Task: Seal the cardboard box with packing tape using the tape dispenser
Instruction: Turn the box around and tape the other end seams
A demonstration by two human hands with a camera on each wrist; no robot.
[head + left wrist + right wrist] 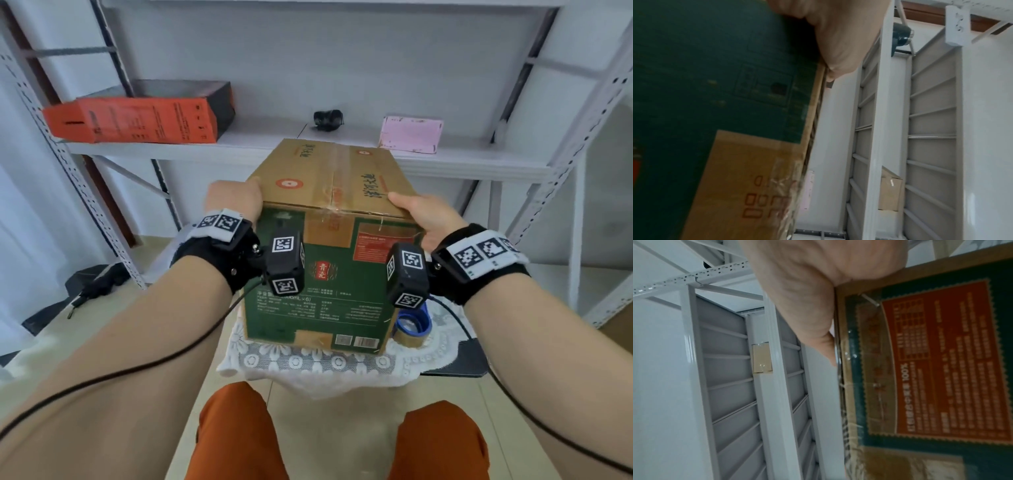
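Both hands clamp the cardboard box (329, 240) at its top near corners, left hand (236, 200) at 9 o'clock, right hand (428, 214) at 3, steadying it on the lace-covered surface (308, 363). Tape dispenser (412, 323) sits at the box's 4 o'clock. Positioning step, seemingly; next the right hand must let go and fetch the dispenser
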